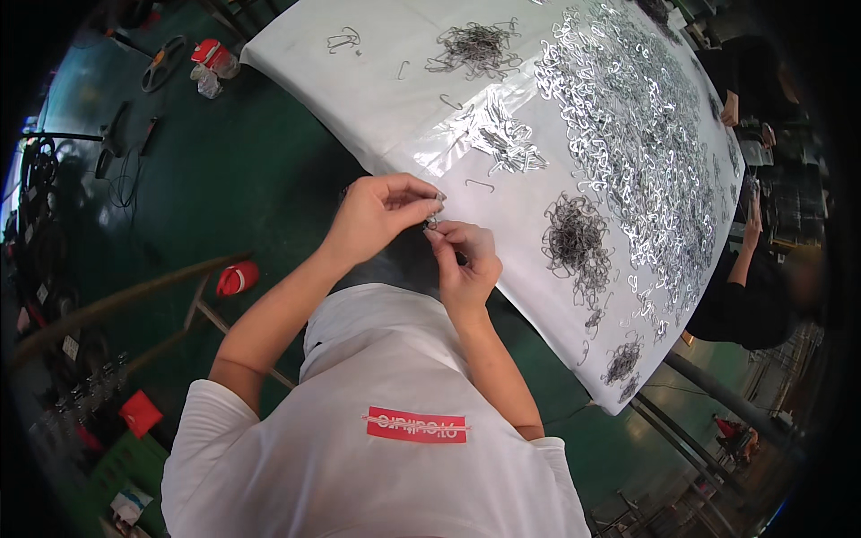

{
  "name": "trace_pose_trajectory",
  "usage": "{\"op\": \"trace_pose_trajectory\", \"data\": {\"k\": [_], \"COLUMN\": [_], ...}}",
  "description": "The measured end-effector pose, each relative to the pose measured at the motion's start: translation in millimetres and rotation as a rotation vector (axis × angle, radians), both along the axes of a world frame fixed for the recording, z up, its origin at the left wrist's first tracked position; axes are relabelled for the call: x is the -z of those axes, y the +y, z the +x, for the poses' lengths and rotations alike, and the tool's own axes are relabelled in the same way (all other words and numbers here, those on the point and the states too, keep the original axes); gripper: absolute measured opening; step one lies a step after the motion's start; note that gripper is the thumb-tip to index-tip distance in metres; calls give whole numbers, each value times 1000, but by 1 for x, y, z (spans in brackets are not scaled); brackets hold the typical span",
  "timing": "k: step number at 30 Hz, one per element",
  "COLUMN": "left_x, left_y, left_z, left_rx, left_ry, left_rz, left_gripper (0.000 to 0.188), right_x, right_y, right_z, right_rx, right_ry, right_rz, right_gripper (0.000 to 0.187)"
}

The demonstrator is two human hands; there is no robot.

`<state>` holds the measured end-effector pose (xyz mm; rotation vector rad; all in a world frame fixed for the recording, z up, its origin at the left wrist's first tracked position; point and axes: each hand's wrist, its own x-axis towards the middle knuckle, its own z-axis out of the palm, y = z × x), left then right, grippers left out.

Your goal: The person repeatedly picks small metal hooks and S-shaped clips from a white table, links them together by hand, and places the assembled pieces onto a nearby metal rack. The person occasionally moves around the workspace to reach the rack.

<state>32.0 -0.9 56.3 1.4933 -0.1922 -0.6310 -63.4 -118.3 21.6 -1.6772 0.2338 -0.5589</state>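
Close to my body, at the edge of the white-covered table [323, 81], both hands meet over a small metal piece [432, 218]. My left hand [377, 215] pinches its upper end between thumb and fingertips. My right hand [470, 269] pinches the lower end, fingers curled. The fingertips hide most of the piece, so its exact shape cannot be told. Just beyond lie a small heap of shiny metal hooks [507, 139] on clear film and a single hook [480, 186]. Dark wire hooks are heaped at the far side [471, 49] and to the right [577, 238].
A wide spread of shiny bent hooks [628, 134] covers the table's right part. Another dark pile [621, 363] lies near the right corner. Co-workers' hands [753, 215] show at the far right. A red-lidded container [213, 56] and a red object [238, 279] stand left.
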Motion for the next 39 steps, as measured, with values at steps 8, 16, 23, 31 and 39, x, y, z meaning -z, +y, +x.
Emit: {"op": "trace_pose_trajectory", "data": {"k": [8,16,23,31,39], "left_x": [1,20,21,34,35], "left_y": [13,24,27,20,17], "left_z": [-10,-7,-5,-12,-15], "left_rx": [-11,-121,-209,-243,-140], "left_ry": [-242,-415,-424,-433,-438], "left_rz": [36,34,41,39,-31], "left_gripper": [13,16,15,14,13], "right_x": [5,9,35,86,-4], "right_y": [4,-27,-26,-39,-49], "right_z": [11,64,261,265,117], "right_rx": [3,8,-98,-353,-429], "right_ry": [36,166,636,661,404], "right_rz": [-131,-255,-804,-1029,162], "right_gripper": [15,13,29,15,10]}}
